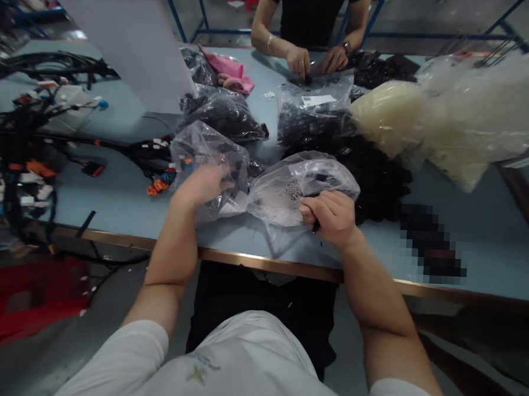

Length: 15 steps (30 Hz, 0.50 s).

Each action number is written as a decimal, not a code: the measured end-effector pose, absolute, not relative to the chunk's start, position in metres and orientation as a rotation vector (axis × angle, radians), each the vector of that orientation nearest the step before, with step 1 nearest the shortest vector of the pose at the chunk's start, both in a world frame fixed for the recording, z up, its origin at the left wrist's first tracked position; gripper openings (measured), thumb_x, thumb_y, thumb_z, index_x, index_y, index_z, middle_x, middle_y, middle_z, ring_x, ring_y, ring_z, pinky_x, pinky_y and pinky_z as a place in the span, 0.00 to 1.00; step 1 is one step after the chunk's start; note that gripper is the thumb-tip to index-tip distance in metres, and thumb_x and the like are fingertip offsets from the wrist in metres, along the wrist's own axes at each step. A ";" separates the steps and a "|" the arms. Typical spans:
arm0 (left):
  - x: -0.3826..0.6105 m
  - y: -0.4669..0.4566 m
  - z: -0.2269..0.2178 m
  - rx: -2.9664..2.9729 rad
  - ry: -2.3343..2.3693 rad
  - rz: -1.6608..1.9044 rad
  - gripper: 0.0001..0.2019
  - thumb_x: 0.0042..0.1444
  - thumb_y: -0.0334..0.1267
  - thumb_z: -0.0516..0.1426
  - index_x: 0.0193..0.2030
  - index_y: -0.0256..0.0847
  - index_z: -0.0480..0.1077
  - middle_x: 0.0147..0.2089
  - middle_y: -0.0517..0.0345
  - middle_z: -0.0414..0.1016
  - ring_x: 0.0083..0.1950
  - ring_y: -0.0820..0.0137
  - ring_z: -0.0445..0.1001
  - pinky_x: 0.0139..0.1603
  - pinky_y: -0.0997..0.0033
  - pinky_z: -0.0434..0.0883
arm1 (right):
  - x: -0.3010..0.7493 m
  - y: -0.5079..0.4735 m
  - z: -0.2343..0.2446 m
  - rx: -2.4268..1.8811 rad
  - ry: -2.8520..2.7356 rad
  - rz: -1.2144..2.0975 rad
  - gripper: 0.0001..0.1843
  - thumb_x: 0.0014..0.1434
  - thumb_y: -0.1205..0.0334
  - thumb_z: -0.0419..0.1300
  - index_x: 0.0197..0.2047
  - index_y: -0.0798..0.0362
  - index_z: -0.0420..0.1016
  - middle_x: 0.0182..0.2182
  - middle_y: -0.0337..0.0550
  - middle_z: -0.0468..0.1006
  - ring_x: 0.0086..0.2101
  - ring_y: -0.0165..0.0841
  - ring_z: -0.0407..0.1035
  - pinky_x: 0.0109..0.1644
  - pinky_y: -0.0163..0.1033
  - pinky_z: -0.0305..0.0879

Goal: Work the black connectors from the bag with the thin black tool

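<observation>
Your white T-shirt (pixel 238 362) sits right up against the blue table (pixel 113 208), left hand (pixel 202 186) loosely spread on one clear plastic bag (pixel 214 151), right hand (pixel 328 216) curled tight, pinching a second clear plastic bag (pixel 291 190) near the table edge

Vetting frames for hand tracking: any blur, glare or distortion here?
Head view: left hand slightly soft, likely motion blur; table's front edge bows from wide-angle distortion; pixelated patch hides something on the tabletop at right; mild sheen on the clear plastic bag under the right hand.
</observation>
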<state>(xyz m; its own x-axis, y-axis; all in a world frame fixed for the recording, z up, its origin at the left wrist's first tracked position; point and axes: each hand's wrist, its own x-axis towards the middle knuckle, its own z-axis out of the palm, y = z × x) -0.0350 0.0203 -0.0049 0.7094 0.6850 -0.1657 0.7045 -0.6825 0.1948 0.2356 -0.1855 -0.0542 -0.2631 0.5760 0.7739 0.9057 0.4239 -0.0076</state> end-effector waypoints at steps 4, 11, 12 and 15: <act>-0.025 0.014 0.013 2.537 1.242 0.131 0.64 0.50 0.46 0.75 0.85 0.37 0.43 0.87 0.33 0.24 0.87 0.36 0.28 0.85 0.39 0.48 | 0.242 -0.183 -0.063 -1.406 -1.982 -0.504 0.18 0.77 0.57 0.53 0.40 0.50 0.81 0.25 0.40 0.79 0.28 0.32 0.70 0.37 0.40 0.63; -0.028 0.023 0.078 2.657 1.336 0.548 0.56 0.60 0.51 0.70 0.85 0.45 0.42 0.88 0.49 0.34 0.88 0.50 0.36 0.87 0.49 0.46 | 0.243 -0.181 -0.065 -1.389 -1.967 -0.527 0.18 0.77 0.60 0.53 0.39 0.52 0.82 0.24 0.38 0.78 0.27 0.30 0.70 0.38 0.38 0.64; -0.026 0.026 0.079 2.683 1.327 0.389 0.47 0.65 0.50 0.66 0.84 0.45 0.49 0.86 0.46 0.47 0.86 0.50 0.48 0.85 0.48 0.53 | 0.242 -0.181 -0.065 -1.395 -1.969 -0.529 0.18 0.77 0.59 0.53 0.39 0.52 0.82 0.24 0.38 0.78 0.27 0.30 0.70 0.38 0.38 0.64; -0.012 0.034 0.066 2.708 1.316 -0.322 0.28 0.71 0.45 0.58 0.75 0.41 0.67 0.68 0.38 0.77 0.70 0.44 0.74 0.72 0.42 0.70 | 0.242 -0.180 -0.064 -1.418 -1.980 -0.480 0.20 0.78 0.58 0.51 0.40 0.51 0.82 0.24 0.38 0.79 0.27 0.31 0.71 0.39 0.39 0.64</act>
<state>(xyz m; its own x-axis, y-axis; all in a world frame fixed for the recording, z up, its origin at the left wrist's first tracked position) -0.0124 0.0342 0.0659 0.6009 0.7629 -0.2387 0.7870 -0.6169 0.0093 0.2415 -0.1804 -0.0642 -0.2059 0.6974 0.6865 0.9343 0.3487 -0.0739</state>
